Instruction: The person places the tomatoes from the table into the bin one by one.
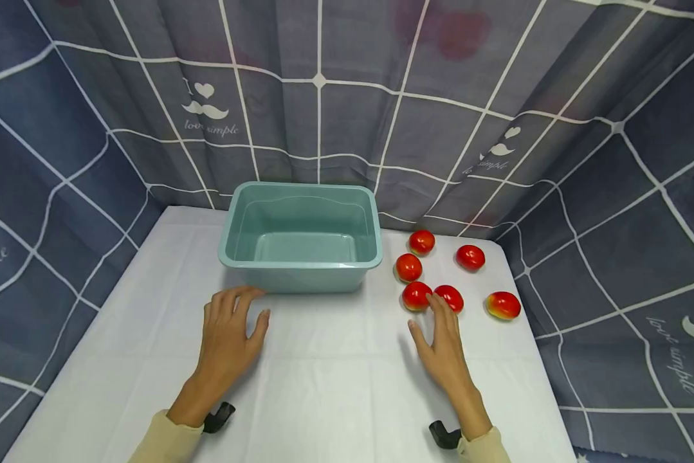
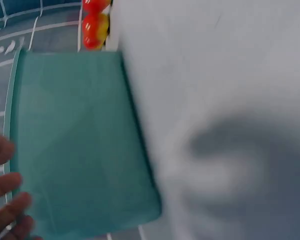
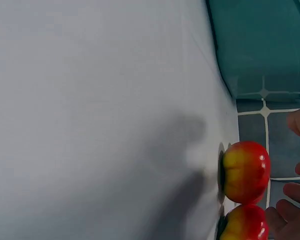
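a smooth, sea-green rectangular plastic basin with rounded corners and a rolled rim (image 1: pixel 300 265) is sitting on a table draped in creased white cloth (image 1: pixel 323 386), and to its right six glossy, red round fruits (image 1: pixel 408 267) are shining under the light, one at the far right (image 1: pixel 503 305) showing a yellow-green flank. behind, a soft grey-blue fabric curtain with white grid lines (image 1: pixel 289 116) is hanging in folds.

now the hands! the left hand (image 1: pixel 226 331) is hovering just in front of the basin's near left corner, thumb standing wide of gently bent fingers. the right hand (image 1: pixel 444 344) is reaching in among the fruits, thumb and fingers parted wide, its fingertips lying over the nearest pair; whether they are touching, i cannot tell. four more fruits are lying beyond and to the right of those fingertips.

the right hand is partly covering one of that near pair. over in the left wrist view, fingers are being cut off at the left edge and a dark shadow is blurring across the cloth; in the right wrist view, the lower fruit is running out of frame.
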A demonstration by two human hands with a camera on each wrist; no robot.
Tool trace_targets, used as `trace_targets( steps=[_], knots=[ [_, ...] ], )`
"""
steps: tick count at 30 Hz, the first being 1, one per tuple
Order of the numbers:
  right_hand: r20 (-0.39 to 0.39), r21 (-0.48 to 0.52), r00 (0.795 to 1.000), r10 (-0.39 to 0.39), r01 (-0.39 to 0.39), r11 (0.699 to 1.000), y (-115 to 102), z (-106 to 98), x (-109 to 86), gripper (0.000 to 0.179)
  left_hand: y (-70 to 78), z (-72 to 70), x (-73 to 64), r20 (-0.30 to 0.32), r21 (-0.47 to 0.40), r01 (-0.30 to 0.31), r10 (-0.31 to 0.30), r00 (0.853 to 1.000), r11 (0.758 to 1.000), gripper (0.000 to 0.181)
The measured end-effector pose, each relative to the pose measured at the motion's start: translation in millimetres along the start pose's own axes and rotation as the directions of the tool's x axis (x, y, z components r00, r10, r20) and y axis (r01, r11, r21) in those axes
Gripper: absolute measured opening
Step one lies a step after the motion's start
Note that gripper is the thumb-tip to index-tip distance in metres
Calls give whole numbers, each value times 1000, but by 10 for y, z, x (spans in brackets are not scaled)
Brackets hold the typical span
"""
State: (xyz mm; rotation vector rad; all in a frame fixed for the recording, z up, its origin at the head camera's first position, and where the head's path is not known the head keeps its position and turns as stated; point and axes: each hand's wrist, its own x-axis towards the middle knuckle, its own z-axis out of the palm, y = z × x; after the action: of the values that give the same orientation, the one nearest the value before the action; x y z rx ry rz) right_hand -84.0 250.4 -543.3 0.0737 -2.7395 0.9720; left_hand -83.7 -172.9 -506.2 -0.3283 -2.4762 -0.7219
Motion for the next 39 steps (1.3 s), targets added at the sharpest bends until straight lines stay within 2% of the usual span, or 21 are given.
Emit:
trace_targets(
  steps=[2, 4, 6, 8, 11, 14, 16, 20, 25, 33, 39],
  knots=[
    [-10, 15, 1000, 11, -11, 1000, 13, 20, 60, 74, -37, -28, 88, -83, -45, 15, -19, 996, 999, 25],
    [-21, 23, 1000, 19, -19, 1000, 30, 52, 126, 74, -81, -47, 184, -147, -105, 47, -62, 987, 993, 19],
    [-28, 29, 999, 22, -21, 999, 43, 96, 189, 73, -135, -54, 279, -189, -181, 97, -131, 973, 979, 18],
    [-37, 38, 999, 21, -19, 999, 54, 145, 246, 72, -187, -45, 369, -209, -258, 152, -209, 955, 954, 20],
    [-48, 55, 999, 21, -19, 998, 72, 222, 311, 68, -260, -3, 472, -189, -374, 233, -320, 928, 898, 26],
    [-46, 70, 998, 33, -30, 997, 90, 291, 350, 67, -306, 49, 529, -123, -466, 312, -410, 904, 828, 32],
    [-41, 76, 998, 48, -45, 996, 100, 328, 366, 66, -322, 76, 546, -71, -503, 357, -448, 891, 788, 37],
    [-39, 86, 997, 71, -67, 994, 120, 378, 402, 68, -336, 108, 560, 11, -546, 408, -481, 877, 732, 45],
    [-56, 113, 994, 96, -89, 990, 137, 397, 427, 70, -347, 119, 582, 61, -578, 430, -488, 870, 694, 48],
    [-77, 131, 990, 117, -106, 986, 113, 365, 477, 69, -373, 116, 643, 81, -589, 428, -477, 875, 686, 48],
    [-83, 187, 986, 142, -125, 974, -32, 269, 536, 68, -377, 85, 689, 99, -603, 428, -468, 878, 674, 49]
  ],
)
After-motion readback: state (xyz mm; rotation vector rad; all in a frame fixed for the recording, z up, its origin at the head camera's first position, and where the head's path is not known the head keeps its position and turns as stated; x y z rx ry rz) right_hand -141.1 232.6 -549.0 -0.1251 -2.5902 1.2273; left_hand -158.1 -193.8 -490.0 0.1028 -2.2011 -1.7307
